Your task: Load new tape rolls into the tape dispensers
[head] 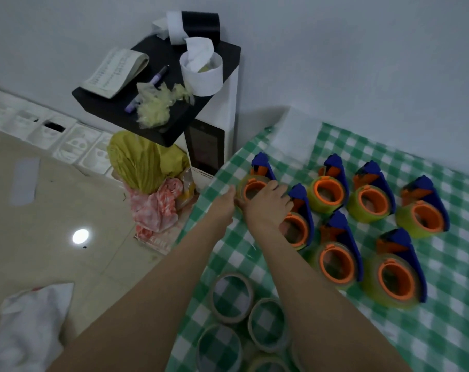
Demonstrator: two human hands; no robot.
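Several blue and orange tape dispensers stand on the green checked tablecloth (429, 331), each with a yellowish tape roll on its orange hub. Both hands are on the far left dispenser (256, 181) near the table's left edge. My right hand (265, 201) lies over its tape roll, fingers curled on the orange hub. My left hand (226, 201) touches the roll's left side, its fingers hidden behind the hand. Another dispenser (299, 224) sits just right of my right wrist. Empty cardboard tape cores (232, 298) lie at the near edge.
A white cabinet with a black top (158, 84) stands left of the table, carrying a paper cup, a pen, a notepad and crumpled film. Yellow and pink bags (147, 167) sit on the floor beside it. A white bag (29, 326) lies lower left.
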